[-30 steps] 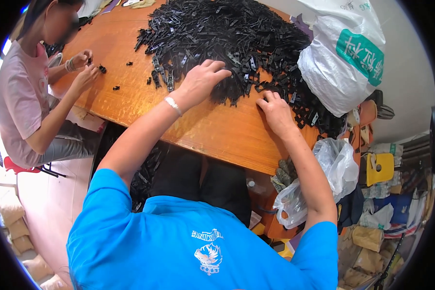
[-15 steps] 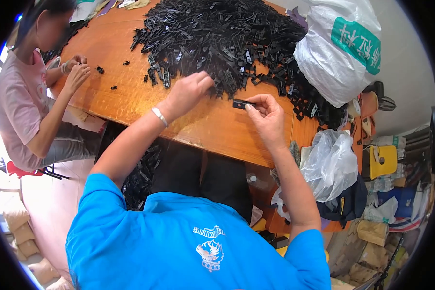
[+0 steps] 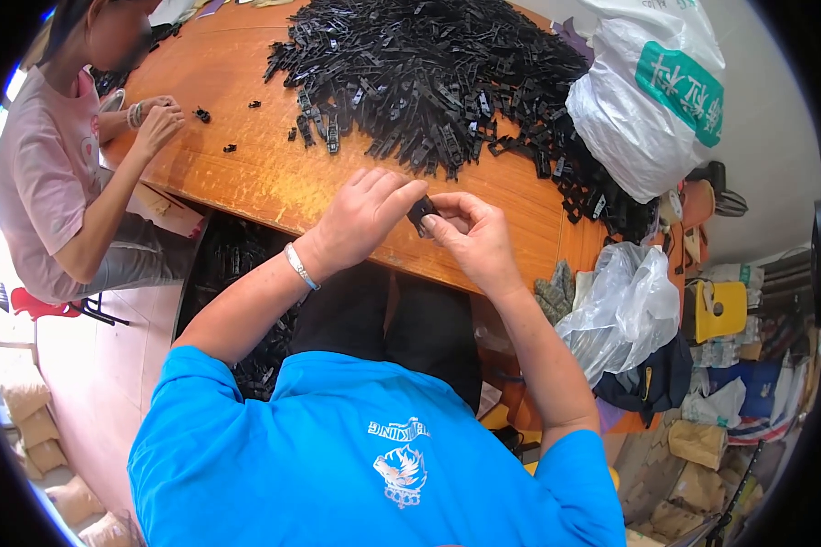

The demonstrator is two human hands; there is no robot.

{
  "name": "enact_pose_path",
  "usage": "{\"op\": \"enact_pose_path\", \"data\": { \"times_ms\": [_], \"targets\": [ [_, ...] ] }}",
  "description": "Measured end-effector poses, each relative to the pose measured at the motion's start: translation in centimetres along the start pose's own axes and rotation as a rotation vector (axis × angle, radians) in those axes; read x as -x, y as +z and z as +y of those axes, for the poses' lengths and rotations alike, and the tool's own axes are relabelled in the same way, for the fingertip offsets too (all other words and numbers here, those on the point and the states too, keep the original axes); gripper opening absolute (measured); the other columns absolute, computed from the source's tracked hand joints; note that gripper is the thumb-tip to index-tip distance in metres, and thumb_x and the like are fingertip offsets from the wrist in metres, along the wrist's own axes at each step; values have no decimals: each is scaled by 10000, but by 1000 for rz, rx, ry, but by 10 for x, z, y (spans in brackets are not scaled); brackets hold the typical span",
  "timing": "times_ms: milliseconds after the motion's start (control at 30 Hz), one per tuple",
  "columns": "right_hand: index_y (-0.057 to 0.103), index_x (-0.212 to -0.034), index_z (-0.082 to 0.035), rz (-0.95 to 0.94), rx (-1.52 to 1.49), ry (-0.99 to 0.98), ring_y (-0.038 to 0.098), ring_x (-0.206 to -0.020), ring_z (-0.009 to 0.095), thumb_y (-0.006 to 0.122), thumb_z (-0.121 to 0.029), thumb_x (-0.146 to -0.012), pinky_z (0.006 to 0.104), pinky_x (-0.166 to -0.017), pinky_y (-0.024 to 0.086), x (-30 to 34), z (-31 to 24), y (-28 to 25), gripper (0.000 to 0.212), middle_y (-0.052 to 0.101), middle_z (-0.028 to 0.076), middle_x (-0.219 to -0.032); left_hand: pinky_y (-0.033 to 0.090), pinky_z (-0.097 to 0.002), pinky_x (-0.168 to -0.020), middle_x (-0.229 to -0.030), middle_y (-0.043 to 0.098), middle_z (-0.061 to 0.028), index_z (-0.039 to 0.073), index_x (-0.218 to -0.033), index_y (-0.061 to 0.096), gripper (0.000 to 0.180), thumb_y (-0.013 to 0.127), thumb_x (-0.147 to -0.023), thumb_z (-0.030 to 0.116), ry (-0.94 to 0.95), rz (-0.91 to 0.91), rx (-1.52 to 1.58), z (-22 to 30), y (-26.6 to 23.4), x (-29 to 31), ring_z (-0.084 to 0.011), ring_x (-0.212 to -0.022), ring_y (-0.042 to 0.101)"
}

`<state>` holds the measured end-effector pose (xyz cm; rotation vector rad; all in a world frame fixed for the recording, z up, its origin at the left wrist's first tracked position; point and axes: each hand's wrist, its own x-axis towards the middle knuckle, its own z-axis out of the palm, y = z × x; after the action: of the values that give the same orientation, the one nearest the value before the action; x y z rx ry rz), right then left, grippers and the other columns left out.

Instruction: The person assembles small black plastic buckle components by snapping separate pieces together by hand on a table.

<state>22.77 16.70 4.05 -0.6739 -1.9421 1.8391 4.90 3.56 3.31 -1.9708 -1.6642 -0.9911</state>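
Note:
A small black plastic part (image 3: 420, 213) is between my two hands, just above the table's near edge. My right hand (image 3: 474, 239) pinches it between thumb and fingers. From the other side my left hand (image 3: 363, 217), with a silvery bracelet at the wrist, closes its thumb and fingers on the part's upper end. Most of the part is covered by the fingers, so its details are hidden. Beyond my hands a large heap of similar black plastic parts (image 3: 429, 82) spreads over the wooden table (image 3: 246, 173).
Across to the left a seated person in a pink shirt (image 3: 41, 196) works with both hands near a few loose black pieces (image 3: 202, 115). A white woven sack (image 3: 648, 109) stands right of the heap. A clear plastic bag (image 3: 625, 305) lies by my right forearm.
My left hand has come from the heap's edge back toward me and met the right hand. The black part has moved nearer and left, and both hands now grip it.

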Motion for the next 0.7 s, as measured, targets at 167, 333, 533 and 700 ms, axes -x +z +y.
{"op": "enact_pose_path", "data": {
  "times_ms": [167,333,533,700],
  "targets": [
    [718,-1230,65,-50,-48,-41,751,-929,121,790,-6,-944,259,-823,604,6,0,-2,304,779,93,-1065,557,-403,-846,-1108,687,-151,32,-1325,636,515,776,-830,21,-130,125,130,12,-4,-5,-332,-1000,684],
    [733,-1220,69,-62,-98,-80,732,-966,110,795,-1,-936,247,-821,600,13,-6,-2,298,745,69,-1076,574,-331,-802,-1089,732,-106,8,-1375,615,542,815,-871,20,-674,-164,678,9,-2,6,-206,-928,722],
    [771,-1185,14,36,285,-236,724,-881,148,824,-19,-885,261,-722,573,21,-13,-9,307,711,83,-1017,602,-280,-841,-1148,740,-67,-22,-1432,606,436,723,-1024,81,-949,-168,1400,9,-16,1,-116,-971,731],
    [750,-1171,-25,200,820,-656,693,-930,341,812,-73,-834,418,-785,586,21,-13,-2,346,697,137,-1031,611,-267,-936,-1208,726,-70,-15,-1482,586,405,630,-1096,101,-1092,-29,1358,31,-1,7,-136,-1069,741]
  ]
}}
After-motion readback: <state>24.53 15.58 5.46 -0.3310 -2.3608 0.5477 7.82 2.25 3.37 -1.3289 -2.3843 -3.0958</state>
